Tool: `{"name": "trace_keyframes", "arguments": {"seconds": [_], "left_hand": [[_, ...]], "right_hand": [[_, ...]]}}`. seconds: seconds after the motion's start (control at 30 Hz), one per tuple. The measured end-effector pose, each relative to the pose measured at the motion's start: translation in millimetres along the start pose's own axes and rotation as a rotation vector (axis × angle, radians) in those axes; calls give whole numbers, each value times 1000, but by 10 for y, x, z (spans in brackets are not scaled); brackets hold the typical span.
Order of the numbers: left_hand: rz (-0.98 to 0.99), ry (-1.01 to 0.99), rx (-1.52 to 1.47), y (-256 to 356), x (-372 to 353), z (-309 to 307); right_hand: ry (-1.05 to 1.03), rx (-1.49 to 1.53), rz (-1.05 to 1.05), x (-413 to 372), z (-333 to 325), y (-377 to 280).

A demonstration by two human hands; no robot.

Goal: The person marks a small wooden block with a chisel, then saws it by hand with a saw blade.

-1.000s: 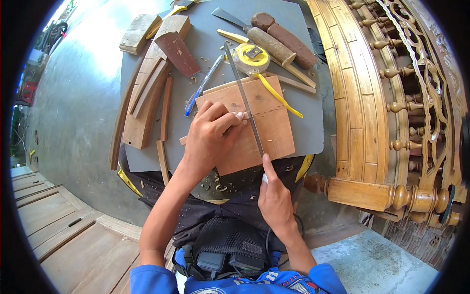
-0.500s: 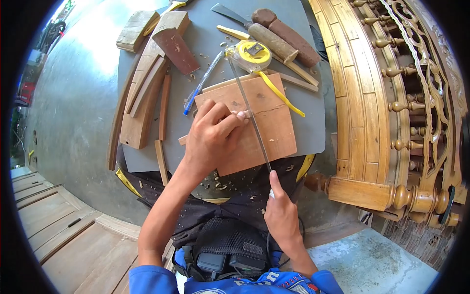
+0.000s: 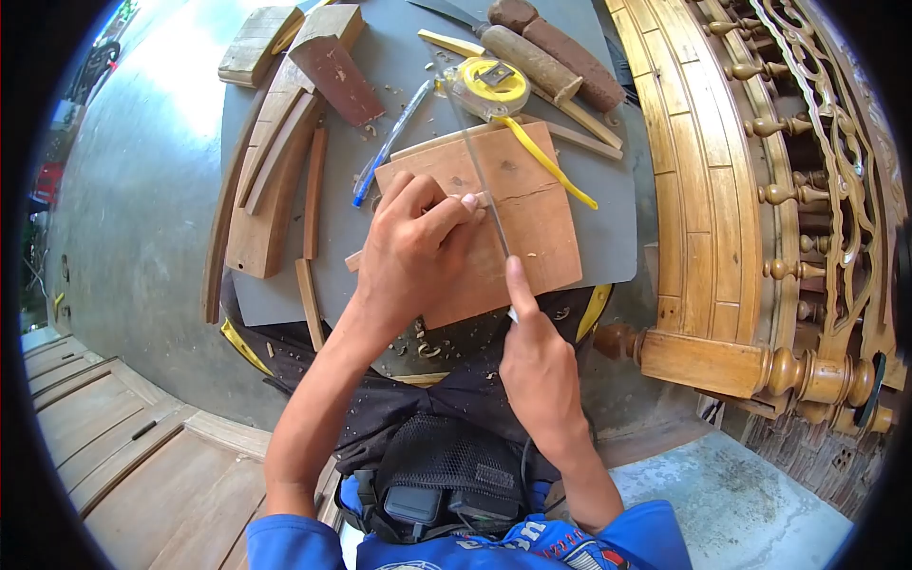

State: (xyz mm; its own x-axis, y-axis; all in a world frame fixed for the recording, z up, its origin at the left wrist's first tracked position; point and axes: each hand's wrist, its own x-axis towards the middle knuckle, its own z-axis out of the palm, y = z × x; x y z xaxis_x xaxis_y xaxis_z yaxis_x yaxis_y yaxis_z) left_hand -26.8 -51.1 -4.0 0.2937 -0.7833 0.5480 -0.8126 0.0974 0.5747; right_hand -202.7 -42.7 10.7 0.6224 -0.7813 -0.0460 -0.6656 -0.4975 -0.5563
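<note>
1. Head view: our left hand (image 3: 413,252) pins a wood strip (image 3: 353,260) across the board (image 3: 541,237) on the bench (image 3: 608,190), fingers curled down on it.
2. Our right hand (image 3: 537,366) is clamped round the near end of a thin blade (image 3: 480,171), forefinger along it; probably a saw, though the teeth are unreadable.
3. We judge the strip light and brittle: hold it close beside the blade.

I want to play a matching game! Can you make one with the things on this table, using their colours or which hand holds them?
Things: 1 tape measure, 2 pen, 3 blade, 4 stick.
Matches: A in right hand, B blue, C under left hand, D yellow.
Pairs: 1-D, 2-B, 3-A, 4-C.
</note>
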Motion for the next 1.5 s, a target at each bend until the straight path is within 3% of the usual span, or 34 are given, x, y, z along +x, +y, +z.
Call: {"name": "trace_keyframes", "arguments": {"seconds": [0.13,0.37,0.5,0.67,0.9,1.03,1.2,1.43,1.5], "left_hand": [[11,-50,3,-49,-16,-22],[7,-77,-7,-38,-19,-30],[58,-81,6,-85,7,-43],[47,-85,-25,-57,12,-46],[79,-65,-3,-98,66,-57],[102,-35,-4,-76,65,-30],[62,-45,-3,-53,104,-55],[27,-91,-29,-39,76,-45],[6,-91,-13,-24,79,-54]], "right_hand": [[18,30,7,-461,-138,88],[27,103,-11,9,34,82],[50,79,-11,-485,-68,143],[46,125,-49,-15,67,152],[10,176,45,-475,-96,137],[41,113,18,101,48,26],[-23,122,72,-478,-167,55],[22,50,42,106,47,-90],[-11,-10,14,-309,-70,-5]]}}
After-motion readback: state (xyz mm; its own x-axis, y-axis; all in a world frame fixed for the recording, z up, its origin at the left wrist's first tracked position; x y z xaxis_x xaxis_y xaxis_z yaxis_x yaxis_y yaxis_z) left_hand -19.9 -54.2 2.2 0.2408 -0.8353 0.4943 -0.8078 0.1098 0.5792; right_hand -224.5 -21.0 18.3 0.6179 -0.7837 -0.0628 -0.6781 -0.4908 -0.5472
